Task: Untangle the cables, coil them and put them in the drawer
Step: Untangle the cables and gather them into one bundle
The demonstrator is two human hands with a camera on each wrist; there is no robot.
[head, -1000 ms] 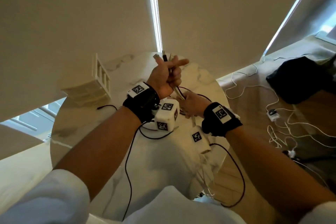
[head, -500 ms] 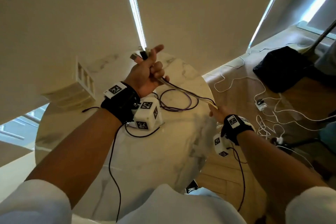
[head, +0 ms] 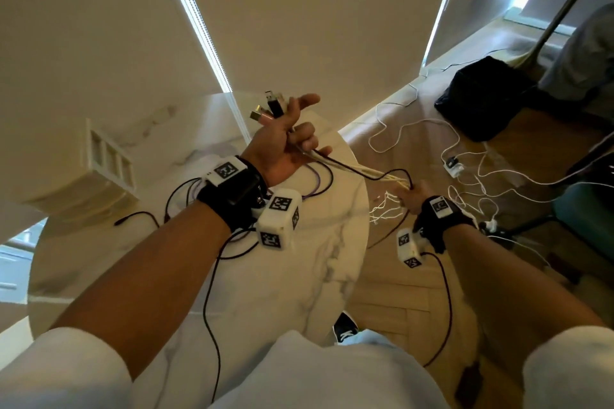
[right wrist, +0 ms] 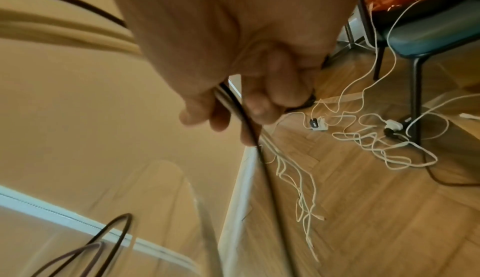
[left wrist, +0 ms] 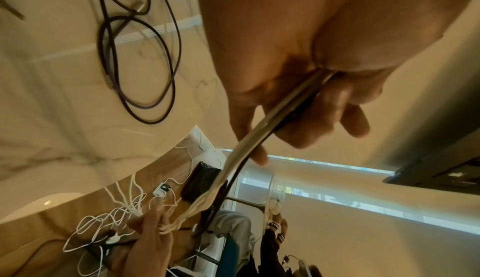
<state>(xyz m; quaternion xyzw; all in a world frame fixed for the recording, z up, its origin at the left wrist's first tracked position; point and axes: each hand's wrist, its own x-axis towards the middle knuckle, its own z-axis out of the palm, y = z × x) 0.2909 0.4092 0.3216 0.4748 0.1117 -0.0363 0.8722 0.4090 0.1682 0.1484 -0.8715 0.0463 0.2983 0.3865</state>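
Note:
My left hand (head: 292, 139) is raised over the round marble table (head: 299, 282) and grips a bundle of cables (head: 358, 169), white ones and a black one. Their USB plugs (head: 270, 106) stick up past its fingers. The bundle runs taut to the right, where my right hand (head: 412, 197) holds it past the table's edge. In the right wrist view the fingers (right wrist: 262, 100) curl round the black and white strands (right wrist: 255, 137), whose loose ends hang toward the floor. A purple and a black cable (head: 319, 183) lie looped on the table. The small white drawer unit (head: 99, 173) stands at the table's far left.
More white cables and chargers (head: 465, 176) sprawl on the wooden floor to the right. A black bag (head: 481, 100) sits further back and a blue chair (right wrist: 428, 33) stands near it. Wires from my wrist cameras trail along both arms. Another person is visible in the left wrist view.
My right hand has slid along the bundle away from the left hand, out past the table's right edge, stretching the cables out. The left hand stays raised with the plug ends.

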